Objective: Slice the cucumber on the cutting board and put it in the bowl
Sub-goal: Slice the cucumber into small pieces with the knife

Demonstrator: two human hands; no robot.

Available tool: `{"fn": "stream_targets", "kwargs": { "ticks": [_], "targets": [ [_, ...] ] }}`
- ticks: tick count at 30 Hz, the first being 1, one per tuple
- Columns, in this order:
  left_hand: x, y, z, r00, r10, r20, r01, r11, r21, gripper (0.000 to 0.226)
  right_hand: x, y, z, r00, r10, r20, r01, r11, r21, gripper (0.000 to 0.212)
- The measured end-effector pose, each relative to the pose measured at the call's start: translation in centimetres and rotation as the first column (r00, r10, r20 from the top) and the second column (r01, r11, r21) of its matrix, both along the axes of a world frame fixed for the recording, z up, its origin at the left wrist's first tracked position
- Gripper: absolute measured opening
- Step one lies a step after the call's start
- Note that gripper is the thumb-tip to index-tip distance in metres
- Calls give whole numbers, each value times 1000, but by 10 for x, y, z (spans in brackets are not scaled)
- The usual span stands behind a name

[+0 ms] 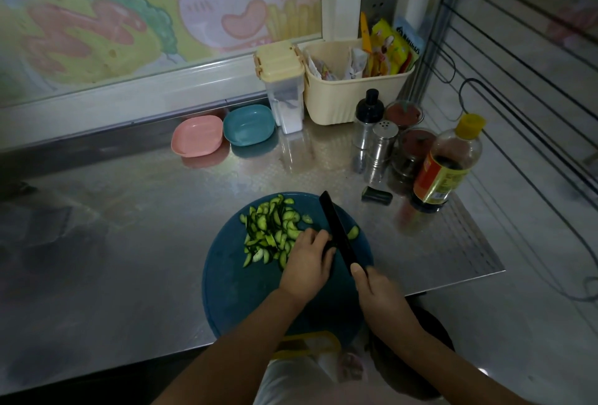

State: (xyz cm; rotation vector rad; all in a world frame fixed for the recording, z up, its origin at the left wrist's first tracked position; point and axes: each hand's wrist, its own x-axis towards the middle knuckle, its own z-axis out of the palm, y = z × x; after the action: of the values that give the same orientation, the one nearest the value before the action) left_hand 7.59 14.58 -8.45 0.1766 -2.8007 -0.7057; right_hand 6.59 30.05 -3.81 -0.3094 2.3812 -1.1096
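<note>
- The right hand [378, 294] is clamped round the handle of the black knife [338, 233]. The forefinger lies forward toward the blade.
- The blade's long axis runs near to far across the round blue cutting board [233, 291], with the tip leaning a little left at the far end.
- The left hand [307, 262] sits just left of the blade. Its fingers curl down onto a dark cucumber end [329, 246], which is mostly hidden, so how much is uncut cannot be told.
- The relation that matters is that the blade stands touching or just beside the left fingertips, with the cucumber end between them. By my reading, any further cut falls right against those knuckles.
- The cucumber slices [275, 233] lie heaped on the far-left part of the board, left of the blade and just beyond the left hand. 1 stray slice [353, 232] lies right of the blade.
- 2 bowls stand touching at the far side of the tabletop [129, 242], the pink bowl [197, 136] and the teal bowl [249, 124]. Both are well apart from the board, far and left of the heap.
- The left hand is nearer the heap and the bowls, so I judge the transfer goes far-left.
</note>
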Motion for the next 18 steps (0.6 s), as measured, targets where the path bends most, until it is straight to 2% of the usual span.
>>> {"fn": "stream_targets", "kwargs": {
  "ticks": [4, 8, 15, 18],
  "targets": [
    [-2, -1, 0, 1000, 10, -11, -10, 1000, 22, 11, 0, -4, -1, 999, 20, -46, -19, 999, 36, 35],
    [-3, -2, 1, 1000, 16, -6, -16, 999, 42, 26, -10, -10, 1, 999, 45, -3, -45, 996, 79, 35],
    [2, -2, -1, 1000, 11, -20, -10, 998, 58, 31, -15, -16, -3, 999, 50, 0, -49, 993, 106, 43],
    [1, -2, 0, 999, 29, -41, -25, 995, 100, 31, -16, -11, -5, 999, 42, -4, -41, 994, 98, 40]
  ]
}}
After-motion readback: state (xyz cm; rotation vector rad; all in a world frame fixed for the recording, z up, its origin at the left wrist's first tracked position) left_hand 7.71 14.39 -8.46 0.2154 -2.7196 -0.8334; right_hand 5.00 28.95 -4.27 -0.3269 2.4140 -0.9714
